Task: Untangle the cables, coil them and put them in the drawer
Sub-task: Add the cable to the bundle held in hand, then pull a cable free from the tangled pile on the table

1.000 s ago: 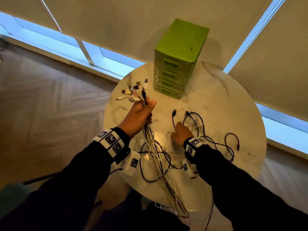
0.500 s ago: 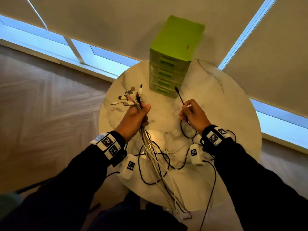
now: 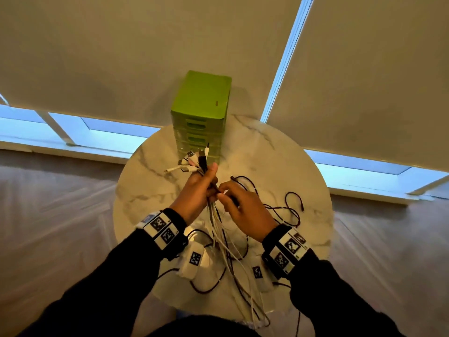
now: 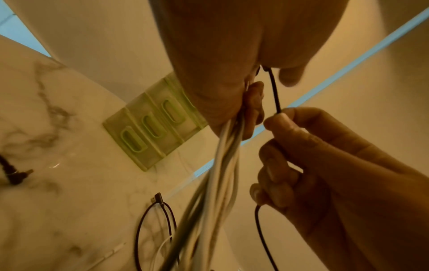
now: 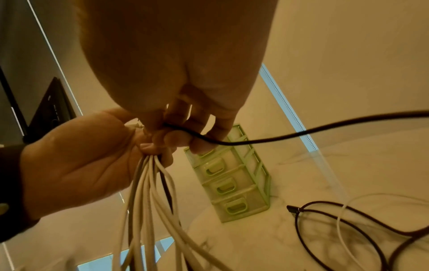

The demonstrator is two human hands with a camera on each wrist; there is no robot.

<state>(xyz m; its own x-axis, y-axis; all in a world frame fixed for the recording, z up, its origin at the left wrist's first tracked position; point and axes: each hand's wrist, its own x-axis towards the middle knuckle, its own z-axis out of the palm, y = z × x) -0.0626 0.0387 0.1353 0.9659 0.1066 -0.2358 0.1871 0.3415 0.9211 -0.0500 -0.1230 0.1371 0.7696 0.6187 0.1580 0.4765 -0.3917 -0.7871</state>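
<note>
My left hand point(image 3: 205, 183) grips a bundle of cables point(image 3: 220, 229), mostly white, above the round marble table point(image 3: 279, 156). Their plugs point(image 3: 193, 161) fan out above the fist, and the rest hangs down over the table's front edge. My right hand point(image 3: 224, 193) sits right against the left and pinches a thin black cable point(image 4: 275, 91) between thumb and forefinger. In the left wrist view, that cable's end runs up into the left fist. Its length trails right point(image 5: 290, 138) to loops lying on the table point(image 3: 290, 210). The green drawer unit point(image 3: 201, 117) stands at the table's back with its drawers closed.
Loose black and white cables point(image 5: 343, 225) with a black plug point(image 5: 293, 209) lie on the table's right half. Another black plug point(image 4: 17, 177) lies on the marble in the left wrist view. Window blinds hang behind the table, and the floor surrounds it.
My right hand picked a black cable end up from the table and carried it left to the left fist. The left hand kept its grip on the bundle.
</note>
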